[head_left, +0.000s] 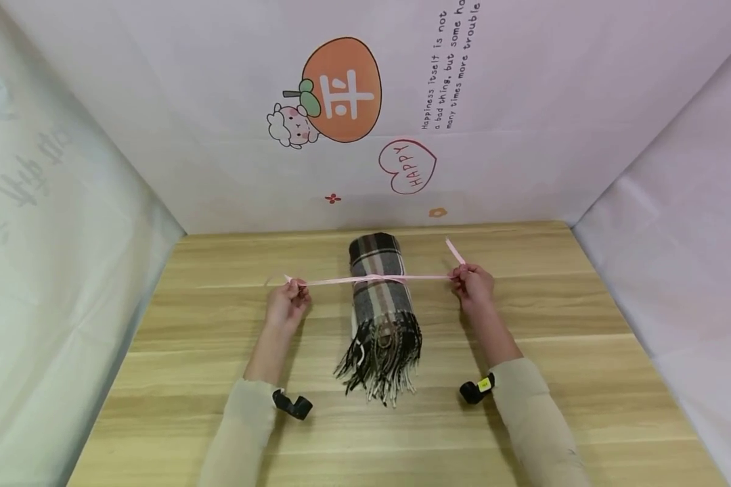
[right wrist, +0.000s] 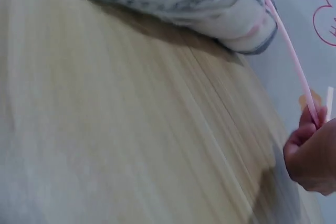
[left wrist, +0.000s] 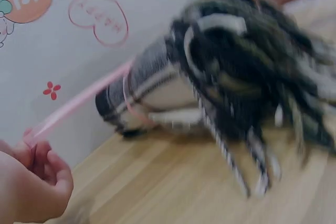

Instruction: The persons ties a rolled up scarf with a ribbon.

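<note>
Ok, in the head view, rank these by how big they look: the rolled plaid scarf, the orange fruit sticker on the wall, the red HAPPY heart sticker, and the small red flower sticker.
1. Rolled plaid scarf with fringe
2. Orange fruit sticker, though it sits farther back, so the gap is unsure
3. Red HAPPY heart sticker
4. Small red flower sticker

Rolled scarf (head_left: pixel 379 291): woven cloth, soft matt plaid, fuzzy nap; fringe (head_left: pixel 380 362) of loose twisted yarn strands. Ribbon (head_left: pixel 341 280): thin pink, smooth, slight satin sheen, pulled flat. Surface (head_left: pixel 189 379): light wood-grain finish, smooth, low gloss. Backdrop walls (head_left: pixel 524 135): thin white sheet, faintly creased, soft sheen, printed cartoon graphics. Sleeves (head_left: pixel 526 406): beige matt knit cloth.
</note>
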The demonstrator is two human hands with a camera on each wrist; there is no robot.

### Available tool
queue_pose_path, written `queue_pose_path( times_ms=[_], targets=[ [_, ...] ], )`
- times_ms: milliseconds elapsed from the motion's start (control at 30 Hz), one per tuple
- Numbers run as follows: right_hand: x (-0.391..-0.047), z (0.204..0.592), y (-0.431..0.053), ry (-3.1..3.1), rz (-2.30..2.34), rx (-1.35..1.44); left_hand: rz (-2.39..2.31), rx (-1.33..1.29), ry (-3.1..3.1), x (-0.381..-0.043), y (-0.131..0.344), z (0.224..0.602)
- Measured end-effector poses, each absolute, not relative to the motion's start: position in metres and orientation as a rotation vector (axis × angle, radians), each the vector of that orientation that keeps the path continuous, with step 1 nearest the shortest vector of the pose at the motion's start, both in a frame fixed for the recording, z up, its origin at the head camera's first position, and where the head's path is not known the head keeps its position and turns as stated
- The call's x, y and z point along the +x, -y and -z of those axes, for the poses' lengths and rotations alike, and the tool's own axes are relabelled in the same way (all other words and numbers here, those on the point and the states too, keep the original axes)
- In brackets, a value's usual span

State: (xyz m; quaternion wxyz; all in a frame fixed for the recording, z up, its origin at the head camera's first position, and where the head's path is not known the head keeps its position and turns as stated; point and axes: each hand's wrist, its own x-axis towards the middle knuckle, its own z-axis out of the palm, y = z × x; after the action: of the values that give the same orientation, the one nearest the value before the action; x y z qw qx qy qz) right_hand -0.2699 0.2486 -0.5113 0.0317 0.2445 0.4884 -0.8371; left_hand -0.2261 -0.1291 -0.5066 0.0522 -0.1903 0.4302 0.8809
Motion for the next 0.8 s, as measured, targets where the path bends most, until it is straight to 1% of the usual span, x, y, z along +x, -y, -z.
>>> queue_pose_path(
  times_ms=[200,367,433,600,700,800],
  targets=[
    [-0.268,0.510,-0.253,-1.403,2.555,0.646,-2.566,-0.405,-1.327,-0.232,0.130,0.515],
    [-0.254,0.506,-0.246,-1.706,2.327,0.635,-2.232,-0.206,-1.586,-0.229,0.116,0.518],
    [-0.245,0.509,-0.237,-1.854,2.170,0.514,-2.114,-0.118,-1.657,-0.226,0.106,0.518],
    [-0.224,0.509,-0.201,-2.083,1.788,0.092,-1.769,0.152,-1.965,-0.221,0.074,0.513],
    [-0.215,0.505,-0.180,-2.129,1.744,0.029,-1.630,0.223,-2.132,-0.220,0.063,0.509],
    [-0.208,0.504,-0.167,-2.114,1.794,0.064,-1.629,0.169,-2.185,-0.217,0.059,0.507]
  ],
)
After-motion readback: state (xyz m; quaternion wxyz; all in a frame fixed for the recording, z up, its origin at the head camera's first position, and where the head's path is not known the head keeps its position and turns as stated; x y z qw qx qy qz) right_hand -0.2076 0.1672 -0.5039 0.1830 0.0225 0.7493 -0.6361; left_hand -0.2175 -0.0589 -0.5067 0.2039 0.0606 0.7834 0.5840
